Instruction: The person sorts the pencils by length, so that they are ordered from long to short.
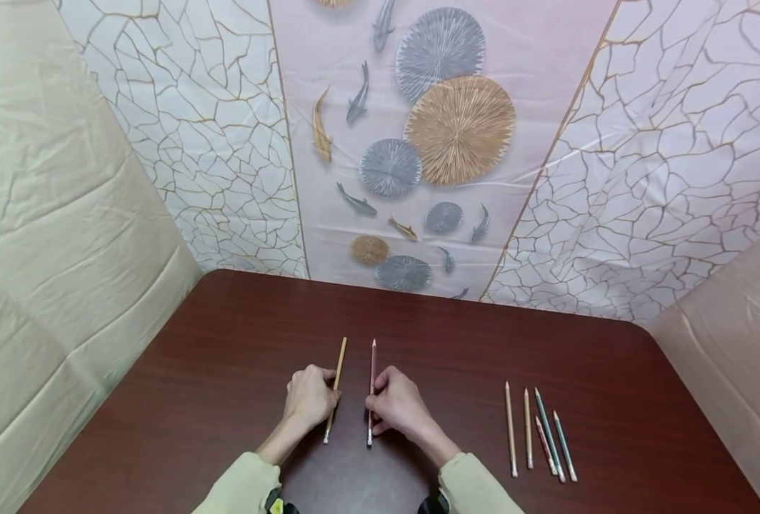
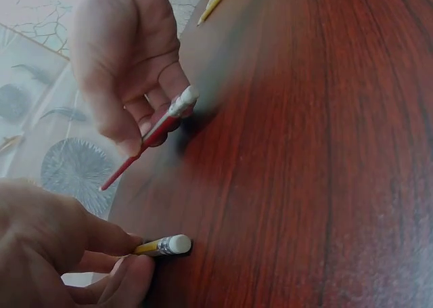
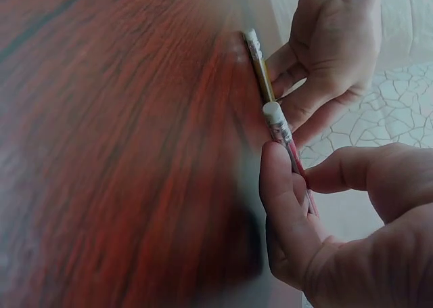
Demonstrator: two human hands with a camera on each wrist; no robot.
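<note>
Between thumb and fingers, my left hand (image 1: 311, 395) pinches a yellow pencil (image 1: 341, 357) with a white eraser end toward me. To its right, my right hand (image 1: 398, 401) grips a red pencil (image 1: 373, 360), its sharpened tip pointing away and its white eraser nearest me. The two pencils stand apart, roughly side by side, the yellow one slightly slanted. In the left wrist view the yellow pencil (image 2: 157, 246) is low against the tabletop, while the red pencil (image 2: 161, 128) shows in the other hand's fingers. The right wrist view shows the red pencil's eraser (image 3: 272, 110) close up.
At the right of the dark reddish-brown table (image 1: 238, 321) lie several more pencils: a natural-coloured one (image 1: 511, 428), a second pale one (image 1: 528, 428), a short red one (image 1: 545, 442) and green ones, including this green pencil (image 1: 565, 444). A patterned cloth (image 1: 348, 214) hangs behind the table.
</note>
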